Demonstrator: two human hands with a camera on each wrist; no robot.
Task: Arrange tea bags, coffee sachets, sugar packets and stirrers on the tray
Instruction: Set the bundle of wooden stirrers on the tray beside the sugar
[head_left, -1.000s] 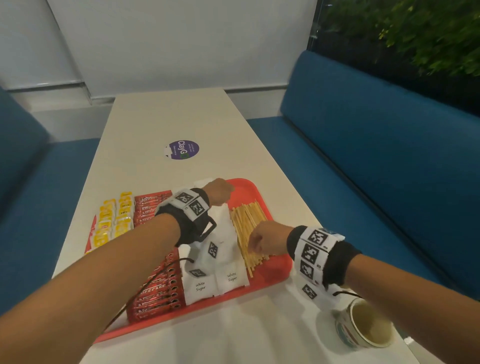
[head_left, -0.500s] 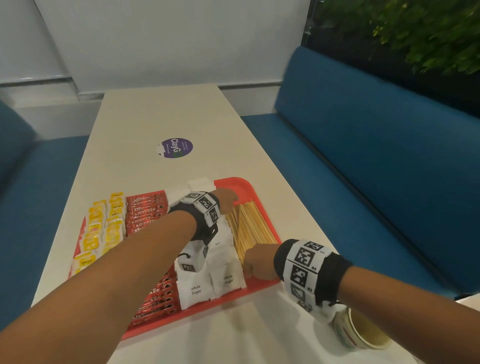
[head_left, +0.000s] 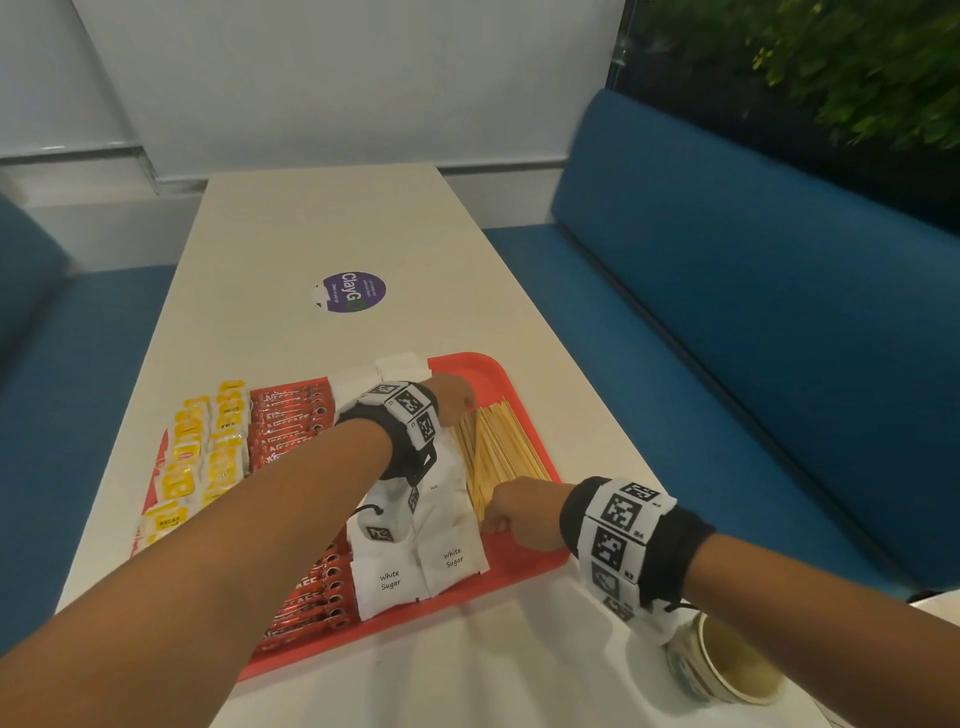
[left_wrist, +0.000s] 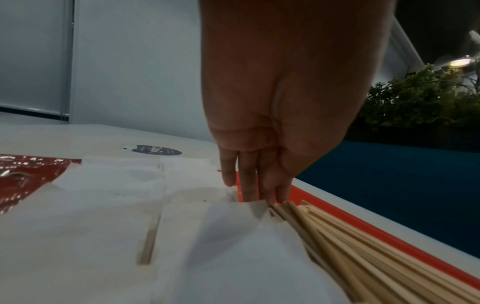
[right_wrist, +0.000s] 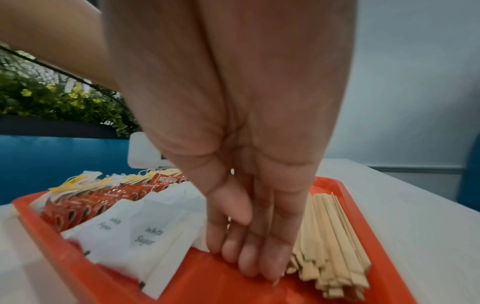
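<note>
Flanking stirrers (head_left: 498, 452) on tray (head_left: 524, 564), left hand (head_left: 451, 397) and right hand (head_left: 524, 512) grips apart, cup (head_left: 727, 662) nearby

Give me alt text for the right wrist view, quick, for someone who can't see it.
The right hand presses straight fingers against the near end of the wooden stirrers on the red tray. White sugar packets lie beside it, then Nescafe sachets.

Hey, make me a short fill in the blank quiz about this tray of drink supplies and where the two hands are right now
1. The white packets are printed with the words White ____.
2. Both the left hand and the right hand touch the bundle of wooden ____.
3. The tray is coloured ____.
4. The yellow tea bags lie at the tray's ____ end.

Missing words: Sugar; stirrers; red; left
</note>
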